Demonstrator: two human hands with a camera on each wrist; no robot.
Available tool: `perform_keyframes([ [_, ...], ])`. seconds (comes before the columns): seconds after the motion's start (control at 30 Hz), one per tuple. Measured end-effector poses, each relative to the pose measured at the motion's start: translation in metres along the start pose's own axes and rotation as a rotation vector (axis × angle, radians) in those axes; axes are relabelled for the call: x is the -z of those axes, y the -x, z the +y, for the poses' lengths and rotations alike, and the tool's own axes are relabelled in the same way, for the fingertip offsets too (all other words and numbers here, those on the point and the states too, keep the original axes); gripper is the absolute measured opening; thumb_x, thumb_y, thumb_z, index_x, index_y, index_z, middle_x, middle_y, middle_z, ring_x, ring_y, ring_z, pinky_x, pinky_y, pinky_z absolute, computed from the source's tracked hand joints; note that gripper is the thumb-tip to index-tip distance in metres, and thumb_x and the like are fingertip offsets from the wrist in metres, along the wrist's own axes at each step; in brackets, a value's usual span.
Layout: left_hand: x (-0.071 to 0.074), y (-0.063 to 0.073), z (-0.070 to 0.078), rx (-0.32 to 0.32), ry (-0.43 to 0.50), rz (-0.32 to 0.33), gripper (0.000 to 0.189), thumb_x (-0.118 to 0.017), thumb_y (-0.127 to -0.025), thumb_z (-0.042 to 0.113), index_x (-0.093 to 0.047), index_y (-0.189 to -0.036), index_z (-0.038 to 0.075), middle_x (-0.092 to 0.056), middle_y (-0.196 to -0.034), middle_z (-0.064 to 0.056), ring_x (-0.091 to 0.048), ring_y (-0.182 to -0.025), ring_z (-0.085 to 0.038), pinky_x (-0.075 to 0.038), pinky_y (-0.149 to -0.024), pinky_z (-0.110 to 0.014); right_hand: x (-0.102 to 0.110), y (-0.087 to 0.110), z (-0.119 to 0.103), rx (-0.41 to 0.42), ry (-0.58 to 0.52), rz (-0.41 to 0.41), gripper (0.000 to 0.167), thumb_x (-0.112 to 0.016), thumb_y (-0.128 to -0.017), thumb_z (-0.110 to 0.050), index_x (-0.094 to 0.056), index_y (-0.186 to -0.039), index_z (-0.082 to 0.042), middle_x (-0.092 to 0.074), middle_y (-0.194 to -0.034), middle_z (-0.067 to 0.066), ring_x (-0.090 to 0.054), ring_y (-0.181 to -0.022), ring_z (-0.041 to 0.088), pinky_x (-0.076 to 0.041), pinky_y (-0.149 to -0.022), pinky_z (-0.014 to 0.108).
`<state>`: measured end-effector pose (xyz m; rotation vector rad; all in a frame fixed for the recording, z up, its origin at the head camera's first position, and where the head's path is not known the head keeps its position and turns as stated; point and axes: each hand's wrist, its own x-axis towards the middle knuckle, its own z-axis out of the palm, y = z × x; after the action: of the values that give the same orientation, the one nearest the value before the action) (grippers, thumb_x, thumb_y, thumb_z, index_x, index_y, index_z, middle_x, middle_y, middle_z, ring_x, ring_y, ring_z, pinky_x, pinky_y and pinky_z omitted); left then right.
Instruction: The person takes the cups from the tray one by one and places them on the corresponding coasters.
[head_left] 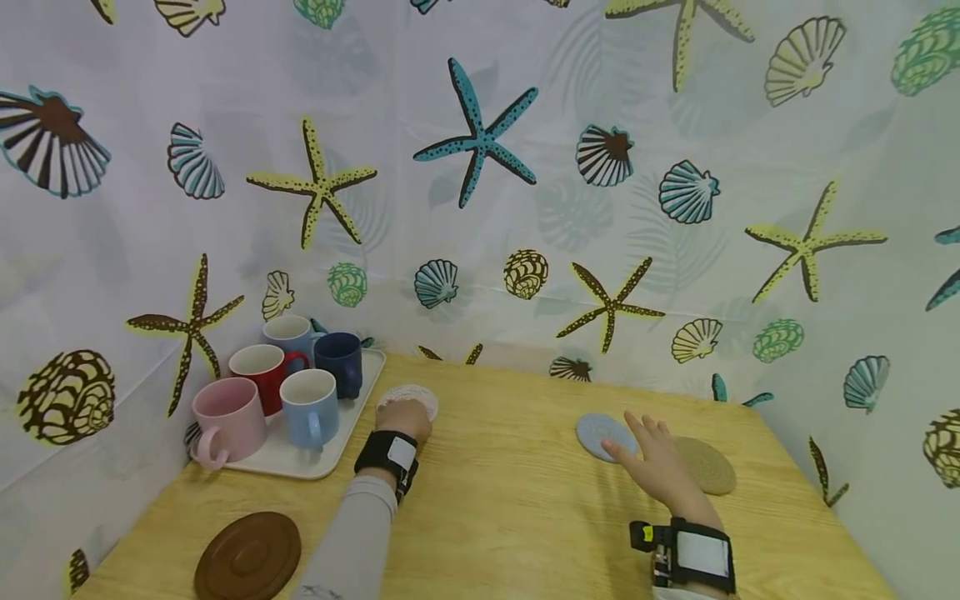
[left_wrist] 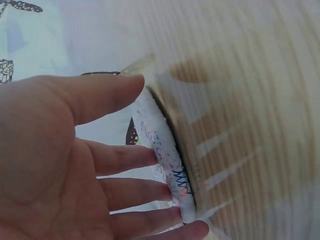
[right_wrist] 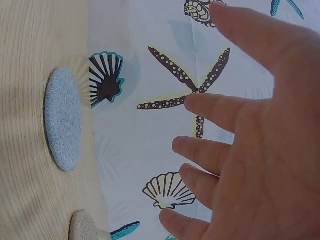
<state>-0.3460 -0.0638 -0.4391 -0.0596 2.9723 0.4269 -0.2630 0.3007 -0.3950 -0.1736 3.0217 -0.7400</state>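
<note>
My left hand [head_left: 403, 418] holds a round white speckled coaster [head_left: 420, 393] near the tray, at the table's left middle. In the left wrist view its thumb is at one end of the coaster's edge and the fingers reach along it. Over on the right, my right hand [head_left: 660, 468] hovers with spread fingers and holds nothing. Near it lie a light blue round coaster [head_left: 597, 430] and a tan woven coaster [head_left: 707, 467], partly covered by the hand in the head view. A brown round coaster [head_left: 247, 555] lies at the front left.
A white tray [head_left: 300, 465] at the left bears a pink mug [head_left: 232, 417], a red mug [head_left: 258, 375], a dark blue mug [head_left: 337, 362] and two light blue mugs. Patterned cloth [head_left: 480, 267] hangs behind and beside the wooden table [head_left: 495, 500].
</note>
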Motion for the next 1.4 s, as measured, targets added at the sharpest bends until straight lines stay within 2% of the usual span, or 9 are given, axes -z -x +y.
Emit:
perform_keyframes([
  [0.13,-0.003,0.0,-0.007,0.004,0.02,0.011,0.034,-0.057,-0.092,0.021,-0.069,-0.114,-0.001,-0.059,-0.13,-0.026,-0.048,-0.128,-0.046,-0.031,-0.11,-0.058,-0.007,-0.001,0.0,-0.004,0.006,-0.012,0.084,-0.046,-0.096,-0.057,-0.021,-0.153,0.0,-0.011,-0.156,0.037,0.0,-0.142,0.058,-0.012,-0.106,0.077],
  [0.27,-0.005,0.005,-0.011,0.009,0.086,0.05,0.048,-0.058,-0.094,0.027,-0.057,-0.13,-0.004,-0.045,-0.139,-0.034,-0.039,-0.132,-0.052,-0.03,-0.111,-0.058,-0.014,-0.005,0.002,0.003,0.01,-0.025,0.083,-0.047,-0.097,-0.054,-0.023,-0.152,0.003,-0.011,-0.154,0.039,-0.001,-0.142,0.059,-0.012,-0.106,0.077],
  [0.4,-0.002,0.013,-0.01,-0.052,0.108,0.122,0.059,-0.06,-0.094,0.032,-0.047,-0.14,-0.003,-0.034,-0.147,-0.036,-0.032,-0.136,-0.054,-0.03,-0.111,-0.059,-0.021,-0.011,0.003,0.031,0.046,-0.023,0.081,-0.049,-0.097,-0.053,-0.027,-0.15,0.004,-0.015,-0.153,0.04,-0.004,-0.141,0.061,-0.014,-0.107,0.075],
  [0.53,0.007,0.029,-0.009,-0.129,0.099,0.154,0.06,-0.06,-0.094,0.035,-0.046,-0.141,0.001,-0.036,-0.147,-0.033,-0.033,-0.136,-0.052,-0.035,-0.104,-0.065,-0.03,-0.021,0.0,0.055,0.081,-0.045,0.08,-0.05,-0.096,-0.053,-0.031,-0.148,0.005,-0.021,-0.151,0.039,-0.009,-0.14,0.06,-0.018,-0.108,0.072],
  [0.7,0.017,0.057,-0.014,-0.186,0.06,0.188,0.056,-0.06,-0.095,0.037,-0.049,-0.139,0.004,-0.042,-0.144,-0.029,-0.034,-0.136,-0.05,-0.038,-0.101,-0.066,-0.043,-0.036,-0.001,0.058,0.088,-0.108,0.079,-0.049,-0.098,-0.048,-0.031,-0.146,0.011,-0.028,-0.148,0.04,-0.019,-0.139,0.059,-0.023,-0.109,0.069],
  [0.9,0.027,0.086,-0.031,-0.18,0.05,0.136,0.058,-0.058,-0.095,0.039,-0.047,-0.142,0.006,-0.039,-0.149,-0.027,-0.03,-0.141,-0.049,-0.03,-0.106,-0.068,-0.065,-0.051,-0.004,-0.028,0.095,-0.159,0.075,-0.051,-0.096,-0.049,-0.041,-0.141,0.01,-0.043,-0.142,0.035,-0.037,-0.133,0.053,-0.033,-0.107,0.061],
  [1.1,0.024,0.102,-0.04,-0.181,0.053,0.126,0.056,-0.059,-0.094,0.04,-0.051,-0.138,0.006,-0.043,-0.148,-0.024,-0.032,-0.14,-0.047,-0.03,-0.105,-0.069,-0.079,-0.06,-0.02,0.007,0.178,-0.133,0.072,-0.057,-0.093,-0.048,-0.047,-0.139,0.007,-0.049,-0.138,0.032,-0.044,-0.13,0.049,-0.038,-0.105,0.058],
  [1.4,0.017,0.12,-0.045,-0.238,0.032,0.113,0.052,-0.062,-0.092,0.041,-0.058,-0.131,0.006,-0.052,-0.139,-0.024,-0.04,-0.135,-0.047,-0.035,-0.102,-0.068,-0.101,-0.063,-0.066,0.037,0.224,-0.118,0.071,-0.064,-0.089,-0.046,-0.05,-0.138,0.003,-0.048,-0.141,0.03,-0.046,-0.131,0.045,-0.039,-0.105,0.055],
])
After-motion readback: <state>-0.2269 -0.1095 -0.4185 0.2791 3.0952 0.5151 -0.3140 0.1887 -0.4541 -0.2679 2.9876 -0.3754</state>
